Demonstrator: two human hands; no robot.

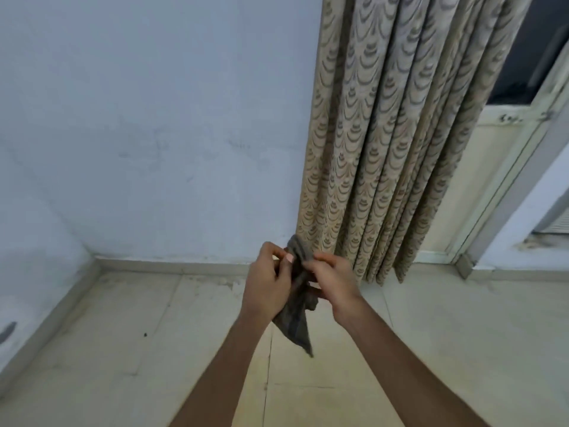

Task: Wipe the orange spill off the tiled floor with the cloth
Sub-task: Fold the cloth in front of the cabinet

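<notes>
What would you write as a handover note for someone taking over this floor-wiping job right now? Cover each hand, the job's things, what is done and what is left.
Left hand: grips the dark cloth at its upper part.
Right hand: pinches the same cloth from the other side.
Cloth: bunched between both hands, held in the air above the tiled floor, one end hanging down.
Orange spill: not in this view.
Done: cloth is in hand; no wiping shows.
Left: find the spill, bring the cloth down to the floor and wipe it.

A lived-in home room: patterned curtain (388, 134), scuffed painted wall (154, 118), tiled floor (123, 349).
</notes>
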